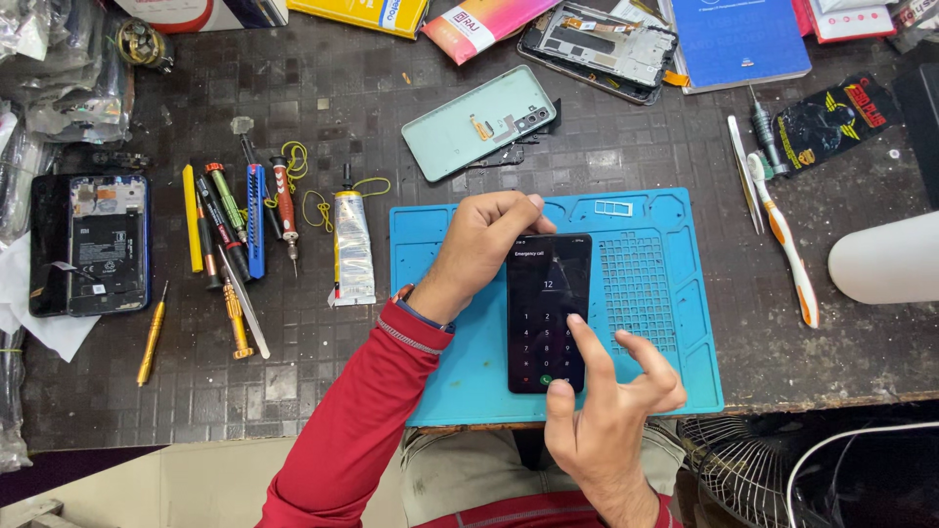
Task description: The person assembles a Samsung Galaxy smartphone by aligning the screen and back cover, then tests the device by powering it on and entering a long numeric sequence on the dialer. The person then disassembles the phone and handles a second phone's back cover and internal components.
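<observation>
Surroundings: a pale green back cover (481, 120) is lying beyond the blue work mat (675, 293); a glue tube (352, 249) and a row of screwdrivers (240, 230) are lying to its left, a toothbrush (782, 240) to its right.
Obstructions: nothing is blocking the hands.
Containers: a small tray part (613, 207) is resting in the mat's top recess.
Phone (548, 313): lying screen-up on the mat, showing a dial pad.
Left hand (484, 249): gripping the phone's upper left edge.
Right hand (606, 401): fingers spreading loosely, index fingertip and thumb touching the screen, holding nothing.
</observation>
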